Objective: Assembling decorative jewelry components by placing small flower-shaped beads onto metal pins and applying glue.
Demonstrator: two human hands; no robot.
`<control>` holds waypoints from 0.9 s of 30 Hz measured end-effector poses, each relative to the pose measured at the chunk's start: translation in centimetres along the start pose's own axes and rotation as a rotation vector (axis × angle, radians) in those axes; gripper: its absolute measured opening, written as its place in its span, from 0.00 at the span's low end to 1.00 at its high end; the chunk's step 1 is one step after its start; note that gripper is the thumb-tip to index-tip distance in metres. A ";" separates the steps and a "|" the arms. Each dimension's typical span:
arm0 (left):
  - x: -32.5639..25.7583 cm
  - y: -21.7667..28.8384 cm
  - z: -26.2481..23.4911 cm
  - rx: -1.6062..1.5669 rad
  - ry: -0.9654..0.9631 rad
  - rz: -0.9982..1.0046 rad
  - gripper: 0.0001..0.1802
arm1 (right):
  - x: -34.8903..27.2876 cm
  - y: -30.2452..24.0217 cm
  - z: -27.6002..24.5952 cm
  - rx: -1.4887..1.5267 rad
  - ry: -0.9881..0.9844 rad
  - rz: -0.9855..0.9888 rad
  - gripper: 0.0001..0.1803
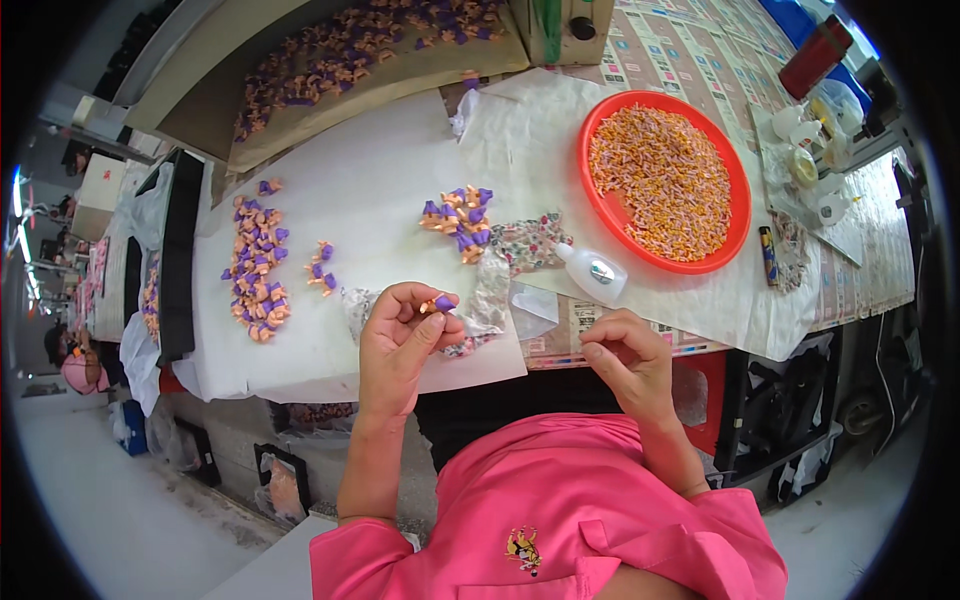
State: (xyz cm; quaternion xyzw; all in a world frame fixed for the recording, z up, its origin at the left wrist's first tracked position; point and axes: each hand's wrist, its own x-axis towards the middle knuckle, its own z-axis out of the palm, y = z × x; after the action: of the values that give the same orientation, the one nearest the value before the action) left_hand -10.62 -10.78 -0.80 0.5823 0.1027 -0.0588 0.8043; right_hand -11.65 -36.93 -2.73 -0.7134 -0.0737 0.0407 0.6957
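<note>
Between the thumb and fingers of my left hand [395,340] is a small purple and peach doll part [441,303], held above the table's front edge. My right hand [632,362] is to the right, its thumb and fingertips pinched together; whatever they hold, if anything, is too small to make out. Just beyond that hand a white squeeze bottle [594,275] lies on its side. A pile of similar doll parts [461,222] sits ahead of my left hand, beside a floral cloth [528,244]. A small group of them [321,267] lies farther left.
A red round tray [741,205] full of tiny orange, yellow and pink pieces stands at the right. A long heap of doll parts [257,270] lies at the left on white sheeting [370,160]. At the back, a bin [375,105] holds many more. A dark marker-like tube [768,257] lies far right.
</note>
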 end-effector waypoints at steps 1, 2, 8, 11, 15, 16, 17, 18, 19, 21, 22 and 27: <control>0.0 0.3 -0.4 -0.002 0.017 -0.006 0.12 | 0.0 -0.1 0.1 -0.004 -0.024 0.033 0.05; 0.0 0.5 -0.7 -0.004 0.034 -0.012 0.13 | 0.0 -0.2 0.3 0.000 -0.030 0.030 0.05; 1.1 1.3 -3.7 0.160 0.156 0.096 0.10 | 0.2 -0.7 0.6 -0.048 0.036 -0.001 0.06; 1.9 0.8 -6.8 0.423 0.286 0.228 0.07 | 1.1 -1.0 0.0 -0.264 0.152 -0.087 0.08; 2.6 0.8 -8.4 0.677 0.367 0.436 0.05 | 3.1 -0.9 -0.5 -0.633 0.276 -0.357 0.12; 2.7 0.7 -8.6 0.766 0.389 0.461 0.05 | 3.5 -0.8 -0.6 -0.701 0.261 -0.365 0.14; 2.8 0.7 -8.6 0.854 0.411 0.486 0.06 | 3.8 -0.6 -0.8 -0.703 0.268 -0.362 0.14; 2.9 0.9 -8.1 0.931 0.433 0.482 0.06 | 3.9 -0.2 -0.9 -0.748 0.250 -0.356 0.15; 3.1 0.9 -7.7 0.930 0.423 0.482 0.06 | 4.1 0.0 -1.0 -0.792 0.232 -0.350 0.16; 3.5 0.8 -6.7 1.232 0.472 0.618 0.07 | 4.4 0.3 -1.3 -0.818 0.236 -0.320 0.17; 3.6 0.8 -6.0 1.231 0.467 0.620 0.07 | 4.5 0.4 -1.3 -0.841 0.232 -0.296 0.19; 4.5 0.2 -0.9 1.340 0.289 0.853 0.09 | 4.4 -0.4 -1.3 -0.854 0.180 -0.181 0.24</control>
State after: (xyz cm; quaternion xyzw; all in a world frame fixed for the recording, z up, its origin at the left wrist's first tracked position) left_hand -6.27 -9.78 -1.89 0.9316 -0.0824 0.2802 0.2162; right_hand -7.18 -37.47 -2.13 -0.9282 -0.0850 -0.1166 0.3429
